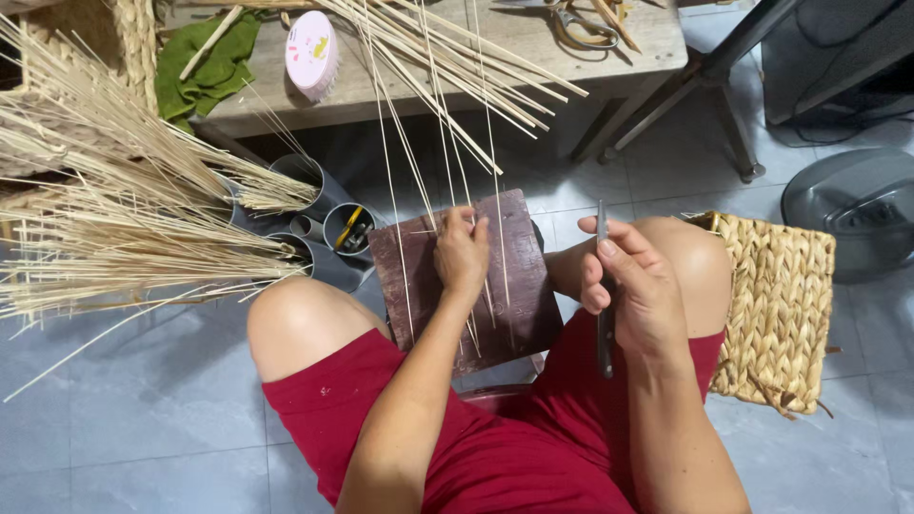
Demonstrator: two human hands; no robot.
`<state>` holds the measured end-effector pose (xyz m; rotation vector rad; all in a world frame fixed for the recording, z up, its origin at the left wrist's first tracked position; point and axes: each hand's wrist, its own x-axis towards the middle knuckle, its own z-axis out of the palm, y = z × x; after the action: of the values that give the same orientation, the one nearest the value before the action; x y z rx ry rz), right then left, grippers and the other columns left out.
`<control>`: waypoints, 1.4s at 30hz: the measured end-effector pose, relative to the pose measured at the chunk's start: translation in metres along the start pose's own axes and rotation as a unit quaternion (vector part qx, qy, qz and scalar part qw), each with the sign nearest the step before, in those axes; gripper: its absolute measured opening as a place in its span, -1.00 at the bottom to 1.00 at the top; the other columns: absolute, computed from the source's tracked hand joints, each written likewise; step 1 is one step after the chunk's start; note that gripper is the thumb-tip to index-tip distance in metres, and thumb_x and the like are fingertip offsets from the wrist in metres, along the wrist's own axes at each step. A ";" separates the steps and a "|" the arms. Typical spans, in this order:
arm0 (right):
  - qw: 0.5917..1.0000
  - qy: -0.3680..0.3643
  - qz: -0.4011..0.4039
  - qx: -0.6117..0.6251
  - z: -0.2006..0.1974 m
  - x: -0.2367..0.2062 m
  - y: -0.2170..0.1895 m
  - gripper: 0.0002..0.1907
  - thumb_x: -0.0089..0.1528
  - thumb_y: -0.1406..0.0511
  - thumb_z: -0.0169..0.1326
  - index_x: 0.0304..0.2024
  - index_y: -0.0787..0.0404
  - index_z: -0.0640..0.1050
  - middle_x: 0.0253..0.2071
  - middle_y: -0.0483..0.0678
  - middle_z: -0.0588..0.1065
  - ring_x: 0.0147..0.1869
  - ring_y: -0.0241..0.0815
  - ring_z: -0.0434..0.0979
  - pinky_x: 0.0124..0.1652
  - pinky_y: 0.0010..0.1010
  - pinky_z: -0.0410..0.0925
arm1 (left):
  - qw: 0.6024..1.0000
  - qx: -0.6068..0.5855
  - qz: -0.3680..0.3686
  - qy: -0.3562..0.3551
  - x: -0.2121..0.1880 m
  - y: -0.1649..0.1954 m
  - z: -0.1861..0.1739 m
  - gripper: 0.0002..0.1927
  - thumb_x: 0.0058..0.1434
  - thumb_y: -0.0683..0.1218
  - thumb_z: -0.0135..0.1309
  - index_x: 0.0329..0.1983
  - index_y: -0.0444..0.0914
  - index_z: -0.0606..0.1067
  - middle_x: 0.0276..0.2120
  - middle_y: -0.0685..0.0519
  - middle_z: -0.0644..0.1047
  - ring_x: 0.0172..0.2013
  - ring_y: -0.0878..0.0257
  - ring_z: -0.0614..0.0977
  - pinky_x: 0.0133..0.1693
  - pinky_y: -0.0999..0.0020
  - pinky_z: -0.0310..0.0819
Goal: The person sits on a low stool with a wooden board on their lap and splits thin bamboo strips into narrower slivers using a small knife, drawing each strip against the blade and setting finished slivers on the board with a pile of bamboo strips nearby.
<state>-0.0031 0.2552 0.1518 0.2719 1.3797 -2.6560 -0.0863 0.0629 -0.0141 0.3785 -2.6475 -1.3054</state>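
A dark red-brown board (519, 295) rests across my lap between my knees. Several thin pale reed strips (447, 143) run from the board up toward the table. My left hand (462, 252) presses down on these strips on the board, fingers bent over them. My right hand (633, 286) hovers above my right knee and grips a thin dark metal tool (604, 328), like a narrow blade, held upright and apart from the board.
A wooden table (476, 57) at the top holds more reeds, scissors (576, 24), a pink brush (312, 52) and a green cloth (209, 67). Grey tubes (328, 214) with reed bundles (114, 219) stand left. A woven basket (776, 314) sits right, beside a fan base (857, 209).
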 end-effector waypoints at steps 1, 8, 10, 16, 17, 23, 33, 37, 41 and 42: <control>1.000 0.002 0.002 -0.005 0.001 -0.001 0.000 -0.70 0.41 0.33 0.00 0.16 0.34 0.48 -0.43 -0.09 0.44 -0.51 -0.36 0.34 -0.51 -0.56 0.25 | 1.000 0.009 -0.013 0.002 0.001 -0.003 -0.002 -0.70 0.21 0.01 0.21 -0.09 -0.22 0.47 -0.33 -0.03 0.62 -0.27 -0.05 0.67 -0.24 0.02 0.51; 1.000 -0.010 0.004 -0.016 0.004 -0.003 0.002 -0.71 0.41 0.33 0.00 0.15 0.33 0.49 -0.44 -0.09 0.43 -0.51 -0.36 0.34 -0.50 -0.55 0.26 | 0.999 0.026 -0.019 -0.002 0.000 -0.013 -0.006 -0.78 0.19 0.04 0.25 -0.29 -0.19 0.54 -0.32 -0.03 0.62 -0.26 -0.06 0.66 -0.24 0.00 0.50; 1.000 -0.008 0.009 -0.013 0.003 -0.002 0.002 -0.71 0.41 0.33 0.00 0.15 0.32 0.49 -0.44 -0.09 0.44 -0.51 -0.36 0.34 -0.50 -0.55 0.26 | 0.999 0.010 -0.031 -0.011 -0.001 -0.012 -0.007 -0.80 0.20 0.03 0.24 -0.34 -0.18 0.58 -0.34 -0.03 0.64 -0.28 -0.04 0.67 -0.26 0.02 0.51; 1.000 -0.016 0.009 -0.005 0.001 0.001 0.004 -0.70 0.40 0.33 0.00 0.16 0.30 0.48 -0.43 -0.09 0.45 -0.52 -0.37 0.34 -0.49 -0.55 0.27 | 0.995 -0.089 -0.044 -0.022 0.004 -0.009 -0.020 -0.83 0.23 0.02 0.17 -0.31 -0.17 0.62 -0.44 0.03 0.68 -0.41 0.17 0.72 -0.32 0.25 0.55; 1.000 -0.015 0.010 -0.005 0.002 0.001 0.005 -0.70 0.40 0.33 0.00 0.16 0.30 0.48 -0.44 -0.10 0.45 -0.52 -0.37 0.34 -0.50 -0.55 0.27 | 0.993 -0.104 -0.049 -0.034 0.004 -0.010 -0.024 -0.82 0.25 0.01 0.15 -0.30 -0.18 0.61 -0.45 0.04 0.69 -0.44 0.23 0.72 -0.35 0.30 0.54; 0.996 -0.081 -0.017 0.035 0.007 0.006 0.010 -0.71 0.44 0.32 0.00 0.17 0.33 0.48 -0.43 -0.08 0.46 -0.50 -0.36 0.36 -0.48 -0.53 0.27 | 0.929 -0.334 -0.105 -0.121 -0.003 -0.010 -0.055 -0.83 0.32 -0.09 0.08 -0.13 -0.28 0.56 -0.51 0.10 0.60 -0.61 0.48 0.43 -0.58 0.55 0.20; 0.994 -0.085 -0.006 -0.069 0.022 0.003 0.018 -0.66 0.41 0.35 -0.02 0.21 0.35 0.49 -0.41 -0.10 0.48 -0.48 -0.37 0.38 -0.45 -0.58 0.29 | 0.899 -0.394 -0.147 -0.122 -0.085 0.025 -0.146 -0.77 0.36 -0.03 0.09 -0.09 -0.29 0.57 -0.51 0.14 0.55 -0.65 0.52 0.37 -0.64 0.62 0.09; 0.973 -0.141 0.041 -0.181 0.040 -0.008 0.028 -0.58 0.36 0.34 -0.01 0.28 0.25 0.45 -0.45 -0.13 0.51 -0.52 -0.43 0.38 -0.49 -0.62 0.29 | 0.925 -0.345 -0.095 -0.128 -0.114 0.031 -0.176 -0.79 0.36 -0.06 0.09 -0.10 -0.30 0.60 -0.51 0.13 0.57 -0.62 0.54 0.38 -0.59 0.62 0.13; 0.947 -0.200 0.138 -0.210 0.063 -0.029 0.050 -0.55 0.33 0.31 0.00 0.29 0.16 0.44 -0.51 -0.18 0.48 -0.58 -0.45 0.35 -0.55 -0.62 0.27 | 0.944 -0.281 -0.039 -0.168 -0.134 0.033 -0.200 -0.82 0.35 -0.12 0.12 -0.11 -0.30 0.63 -0.47 0.15 0.59 -0.51 0.54 0.50 -0.49 0.61 0.31; 0.946 -0.211 0.121 -0.212 0.066 -0.031 0.054 -0.58 0.34 0.32 0.00 0.26 0.20 0.46 -0.50 -0.17 0.48 -0.57 -0.45 0.35 -0.55 -0.62 0.27 | 0.947 -0.264 -0.024 -0.179 -0.138 0.032 -0.206 -0.83 0.34 -0.13 0.13 -0.11 -0.30 0.63 -0.45 0.16 0.60 -0.47 0.54 0.54 -0.46 0.61 0.36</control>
<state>0.0313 0.1718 0.1532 -0.1600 1.5907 -1.9979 0.0938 -0.0327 0.1305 0.1335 -2.4016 -2.1953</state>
